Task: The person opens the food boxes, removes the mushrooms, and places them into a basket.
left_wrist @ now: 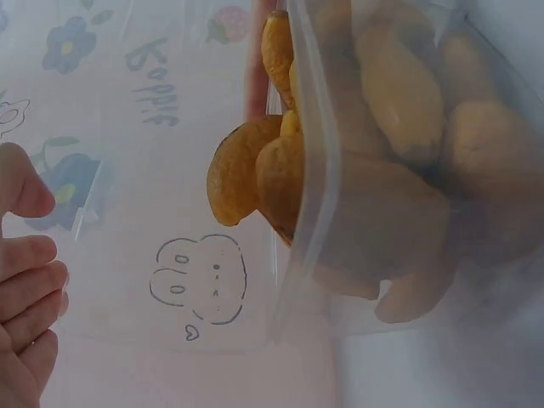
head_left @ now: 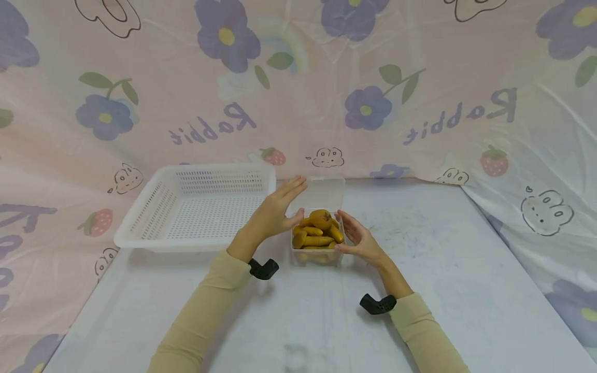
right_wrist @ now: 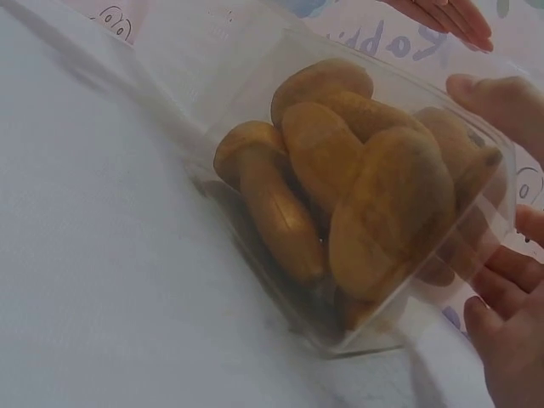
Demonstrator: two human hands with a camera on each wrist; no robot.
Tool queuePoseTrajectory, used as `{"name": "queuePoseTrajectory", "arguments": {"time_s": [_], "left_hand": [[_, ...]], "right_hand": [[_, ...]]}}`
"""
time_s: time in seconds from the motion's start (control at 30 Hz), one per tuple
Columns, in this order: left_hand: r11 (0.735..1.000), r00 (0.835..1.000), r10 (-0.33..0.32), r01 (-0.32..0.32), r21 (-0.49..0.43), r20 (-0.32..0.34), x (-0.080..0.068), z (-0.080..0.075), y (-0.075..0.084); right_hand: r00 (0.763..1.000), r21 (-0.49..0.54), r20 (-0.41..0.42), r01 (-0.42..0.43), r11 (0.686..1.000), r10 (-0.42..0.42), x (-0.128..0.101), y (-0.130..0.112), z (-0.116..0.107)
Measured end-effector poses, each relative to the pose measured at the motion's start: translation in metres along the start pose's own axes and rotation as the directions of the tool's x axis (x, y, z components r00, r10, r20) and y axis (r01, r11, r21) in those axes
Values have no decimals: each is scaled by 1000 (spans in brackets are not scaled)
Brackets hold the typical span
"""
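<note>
Clear plastic container (head_left: 317, 243) sits on the white table (head_left: 420, 290), just right of the white perforated basket (head_left: 196, 207). Lid (head_left: 322, 192) is already open — hinged back behind the box. It is heaped with orange-brown mushroom-shaped pieces (head_left: 318, 230); none lie in the basket. Left hand (head_left: 277, 210) flanks the container's left wall, fingers straight and together, thumb at the rim. Right hand (head_left: 356, 238) is close against the right wall, fingers relaxed, slightly apart — no grip on anything yet.

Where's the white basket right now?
In the head view the white basket sits on the table at rear left, just left of the left hand and the clear container.
</note>
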State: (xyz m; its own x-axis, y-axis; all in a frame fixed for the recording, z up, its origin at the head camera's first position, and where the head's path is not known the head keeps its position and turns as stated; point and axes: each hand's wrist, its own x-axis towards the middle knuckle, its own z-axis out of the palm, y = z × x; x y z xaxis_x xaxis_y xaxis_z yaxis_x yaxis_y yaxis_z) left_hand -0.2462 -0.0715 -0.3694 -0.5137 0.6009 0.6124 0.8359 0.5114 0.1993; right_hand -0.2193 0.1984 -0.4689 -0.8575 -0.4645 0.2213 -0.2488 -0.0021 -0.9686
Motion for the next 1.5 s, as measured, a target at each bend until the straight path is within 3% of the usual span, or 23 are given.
{"name": "queuePoseTrajectory", "arguments": {"time_s": [0.3, 0.57, 0.7, 0.87, 1.13, 1.27, 1.5], "left_hand": [[999, 999, -39, 39, -3, 34, 10, 0, -8], [990, 984, -141, 143, -8, 112, 19, 1, -13], [974, 958, -224, 227, 0, 178, 25, 2, -16], [942, 906, -328, 336, 14, 269, 31, 6, -20], [908, 853, -396, 420, 4, 342, 35, 10, -23], [906, 855, -400, 423, 3, 330, 32, 11, -21], [926, 903, -356, 375, -38, 238, 22, 14, -15]], "right_hand": [[1000, 18, 7, -2, 1000, 2, 0, 0, 0], [1000, -6, 6, -14, 1000, 14, 0, -1, 0], [1000, -17, 6, -18, 1000, 18, 0, -1, 0], [1000, -10, 10, -13, 1000, 13, 0, 0, -1], [1000, -21, 13, -1, 1000, 2, 0, 2, -1], [1000, -11, 17, 1, 1000, 0, 0, 2, 0], [1000, -11, 11, -2, 1000, 2, -1, 0, 0]]}}
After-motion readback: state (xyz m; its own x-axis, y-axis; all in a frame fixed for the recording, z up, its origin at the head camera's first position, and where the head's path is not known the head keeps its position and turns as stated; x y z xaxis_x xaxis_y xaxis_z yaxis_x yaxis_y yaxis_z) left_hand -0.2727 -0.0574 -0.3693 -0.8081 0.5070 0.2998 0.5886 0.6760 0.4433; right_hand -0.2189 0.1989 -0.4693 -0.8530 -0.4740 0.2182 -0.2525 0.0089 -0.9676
